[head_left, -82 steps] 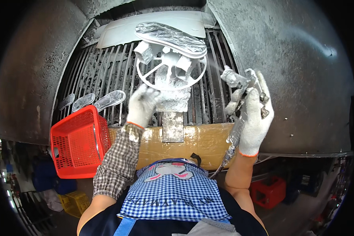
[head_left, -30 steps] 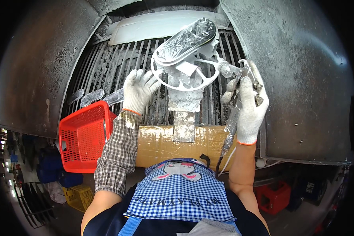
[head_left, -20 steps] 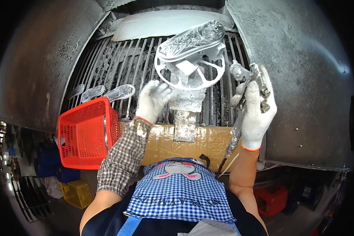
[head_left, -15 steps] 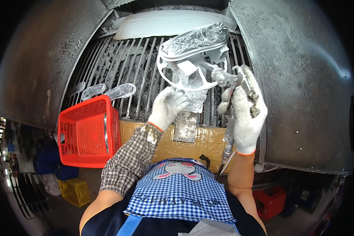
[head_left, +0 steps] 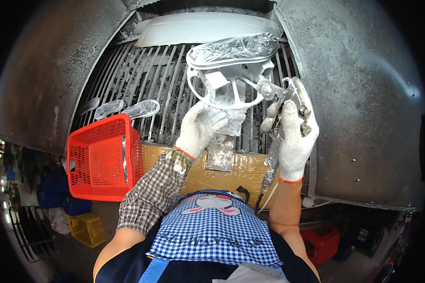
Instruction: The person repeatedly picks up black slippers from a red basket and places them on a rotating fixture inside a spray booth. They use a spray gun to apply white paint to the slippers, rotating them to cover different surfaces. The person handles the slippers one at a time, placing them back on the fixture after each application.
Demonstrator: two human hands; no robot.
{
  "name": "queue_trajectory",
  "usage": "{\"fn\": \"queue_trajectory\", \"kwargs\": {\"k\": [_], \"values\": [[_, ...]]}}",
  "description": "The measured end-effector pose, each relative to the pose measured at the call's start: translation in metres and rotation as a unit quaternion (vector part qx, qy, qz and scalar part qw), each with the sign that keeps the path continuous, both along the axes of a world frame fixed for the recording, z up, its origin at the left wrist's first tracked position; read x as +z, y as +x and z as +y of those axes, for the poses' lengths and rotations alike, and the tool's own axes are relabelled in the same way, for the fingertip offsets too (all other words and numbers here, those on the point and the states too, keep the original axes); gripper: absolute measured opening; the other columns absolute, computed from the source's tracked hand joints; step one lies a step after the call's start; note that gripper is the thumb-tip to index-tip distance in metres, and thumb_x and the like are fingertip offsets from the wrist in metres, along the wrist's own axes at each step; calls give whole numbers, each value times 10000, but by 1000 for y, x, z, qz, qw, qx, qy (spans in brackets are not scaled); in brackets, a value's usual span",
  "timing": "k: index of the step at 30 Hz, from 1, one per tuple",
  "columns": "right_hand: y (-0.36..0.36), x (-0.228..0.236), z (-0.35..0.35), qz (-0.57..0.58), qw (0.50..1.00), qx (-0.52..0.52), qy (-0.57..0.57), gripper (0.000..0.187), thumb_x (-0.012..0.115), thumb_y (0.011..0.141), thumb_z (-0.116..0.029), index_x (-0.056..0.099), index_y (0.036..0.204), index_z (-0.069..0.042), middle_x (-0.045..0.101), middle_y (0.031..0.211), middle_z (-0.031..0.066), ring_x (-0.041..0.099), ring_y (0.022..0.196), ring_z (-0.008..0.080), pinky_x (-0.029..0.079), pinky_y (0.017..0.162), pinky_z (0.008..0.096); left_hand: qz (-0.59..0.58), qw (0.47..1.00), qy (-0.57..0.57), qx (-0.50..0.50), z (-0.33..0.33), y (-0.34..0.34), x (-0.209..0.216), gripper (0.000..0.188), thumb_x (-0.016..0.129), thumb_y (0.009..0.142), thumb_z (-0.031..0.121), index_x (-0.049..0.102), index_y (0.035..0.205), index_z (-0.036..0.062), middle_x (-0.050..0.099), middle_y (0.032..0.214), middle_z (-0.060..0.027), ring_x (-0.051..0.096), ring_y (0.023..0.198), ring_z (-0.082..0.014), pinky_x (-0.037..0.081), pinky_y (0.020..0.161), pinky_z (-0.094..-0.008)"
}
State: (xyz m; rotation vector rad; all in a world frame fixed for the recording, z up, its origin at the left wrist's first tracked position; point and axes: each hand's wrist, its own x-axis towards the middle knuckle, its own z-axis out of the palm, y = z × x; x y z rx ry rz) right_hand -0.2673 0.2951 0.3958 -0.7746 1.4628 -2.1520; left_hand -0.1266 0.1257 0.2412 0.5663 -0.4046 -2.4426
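My right hand (head_left: 297, 134), in a white knit glove, grips a metal spray gun (head_left: 281, 106) crusted with grey-white residue. Its nozzle points left toward a white wheel-shaped turntable (head_left: 243, 103). On top of the turntable lies a shoe sole (head_left: 236, 52) with a white edge and a shiny, clear-wrapped upper face. My left hand (head_left: 198, 126), gloved too, is at the turntable's near-left rim, fingers extended and seemingly touching it. A crusted block (head_left: 231, 123) stands under the turntable, above a metal plate (head_left: 220, 155).
Three wrapped soles, one a sole (head_left: 143, 109) near the basket, lie on the slatted metal grate (head_left: 163, 111). A red plastic basket (head_left: 136, 165) sits at left on the taped cardboard ledge (head_left: 193, 177). Metal side walls (head_left: 359, 108) flank the booth. A hose (head_left: 269, 177) hangs below the gun.
The turntable with the sole has rotated slightly, its spokes and white tag shifting left. My left hand has moved up to the rim. The spray gun stays in my right hand.
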Motion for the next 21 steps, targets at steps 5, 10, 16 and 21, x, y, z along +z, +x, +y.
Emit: {"fn": "queue_trajectory", "kwargs": {"k": [5,10,16,21], "values": [[-6,3,3,-19,1000,-16,-16,560,637,1122,-134,446,1613,56,702,959,61,645,753,81,558,656,255,12,1000,4,15,-4,6,-4,413,684,1036,349,679,1247,-5,701,1303,-262,691,1220,-458,581,1069,-582],[-12,3,7,-12,999,-45,-5,548,642,1124,-145,466,1606,44,693,925,62,628,718,87,549,635,254,-14,999,25,28,-13,10,-6,431,708,1021,368,693,1221,-13,703,1297,-264,689,1223,-459,562,1093,-575],[-19,0,13,-10,998,-64,-1,550,652,1120,-143,471,1606,41,700,920,57,629,715,78,550,633,251,21,1000,-11,17,-20,15,-6,537,681,1025,354,618,1398,-27,671,1383,-267,666,1252,-427,541,1107,-567],[-24,0,18,-17,997,-76,-4,550,654,1118,-136,471,1606,40,702,926,58,621,713,73,546,628,242,13,1000,-18,16,-30,22,-8,632,684,1031,404,570,1465,-41,623,1454,-291,646,1305,-427,548,1114,-547]]}}
